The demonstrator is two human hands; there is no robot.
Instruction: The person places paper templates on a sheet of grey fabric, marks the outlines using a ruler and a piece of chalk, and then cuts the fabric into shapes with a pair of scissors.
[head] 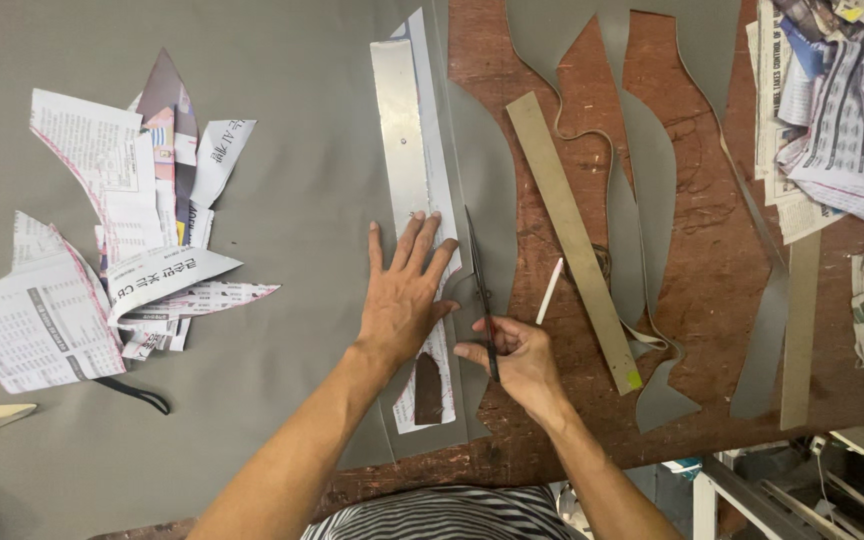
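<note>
Two hands, left hand (404, 300) spread flat on one paper pattern (439, 250), right hand (517, 360) clamped on one scissors (480, 285), one metal ruler (400, 130)

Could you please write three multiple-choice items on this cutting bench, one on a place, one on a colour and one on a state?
1. Where does the pile of cut newspaper pattern pieces lie?
A. on the grey sheet material, left of the hands
B. on the bare wooden bench
C. under the scissors

2. What colour is the thin stick beside the long flat ruler?
A. black
B. white
C. red

3. What is the left hand doing?
A. gripping the scissors
B. hanging in the air
C. pressing flat on the newspaper strip

Answers: 1 A, the pile rests on the grey sheet; 2 B, the stick is white; 3 C, its fingers are spread on the strip, while the right hand holds the scissors.
</note>
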